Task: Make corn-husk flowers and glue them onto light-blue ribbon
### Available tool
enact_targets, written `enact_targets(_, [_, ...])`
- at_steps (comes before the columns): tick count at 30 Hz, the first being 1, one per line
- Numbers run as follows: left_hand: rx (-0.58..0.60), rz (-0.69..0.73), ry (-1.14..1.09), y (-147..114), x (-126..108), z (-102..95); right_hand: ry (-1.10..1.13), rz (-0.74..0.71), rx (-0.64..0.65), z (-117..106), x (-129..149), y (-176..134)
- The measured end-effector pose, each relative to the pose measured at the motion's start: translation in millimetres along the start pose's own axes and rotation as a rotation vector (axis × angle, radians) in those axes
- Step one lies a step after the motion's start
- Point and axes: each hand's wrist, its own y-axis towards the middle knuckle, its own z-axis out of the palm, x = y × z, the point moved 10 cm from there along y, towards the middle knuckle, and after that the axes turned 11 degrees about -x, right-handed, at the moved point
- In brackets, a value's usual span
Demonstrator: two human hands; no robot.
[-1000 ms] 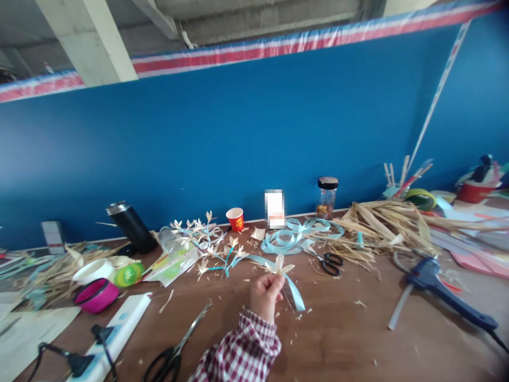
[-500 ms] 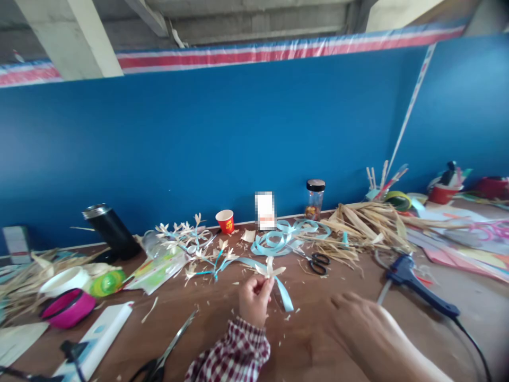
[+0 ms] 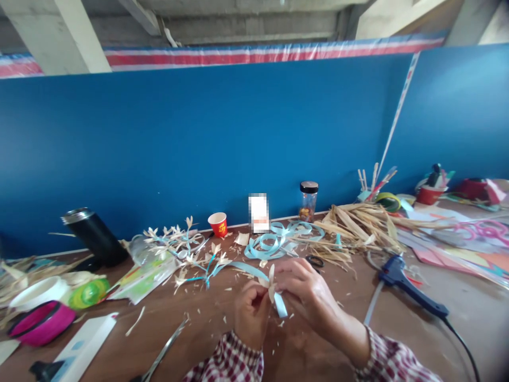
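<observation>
Between the thumb and fingers of my left hand (image 3: 251, 315), closed in a pinch, is a pale flower (image 3: 272, 280) with petals that look like dried corn husk. My right hand (image 3: 316, 297) reaches in from the right, its fingertips closed on the flower's petals. Behind the hands a light blue ribbon (image 3: 281, 306) runs down to the tabletop, its loops (image 3: 262, 246) coiled farther back. Left of the hands lies a light blue stem (image 3: 207, 273) bearing similar pale flowers. The flower's base is hidden by my left fingers.
Scissors (image 3: 167, 345) lie at front left, and black-handled scissors (image 3: 315, 260) behind my right hand, partly covered. A blue glue gun (image 3: 413, 286) rests at right, before dried husks (image 3: 358, 228). A red cup (image 3: 218, 225), lidded jar (image 3: 308, 201) and black flask (image 3: 95, 236) line the back.
My right hand has moved left and up from the tabletop to the flower and has taken hold of its petals. My left hand still pinches the flower. The view has shifted slightly right.
</observation>
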Motion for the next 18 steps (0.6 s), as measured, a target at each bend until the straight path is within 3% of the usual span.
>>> enact_targets(8, [0.039,-0.127,-0.037,-3.1,11.5,6.0,-0.015,-0.032,0.033,-0.6,-2.7,-3.0])
enact_targets(18, [0.016,-0.141,-0.065,-4.1,13.7,5.2,-0.043,-0.157,0.104,1.7,10.1,-5.5])
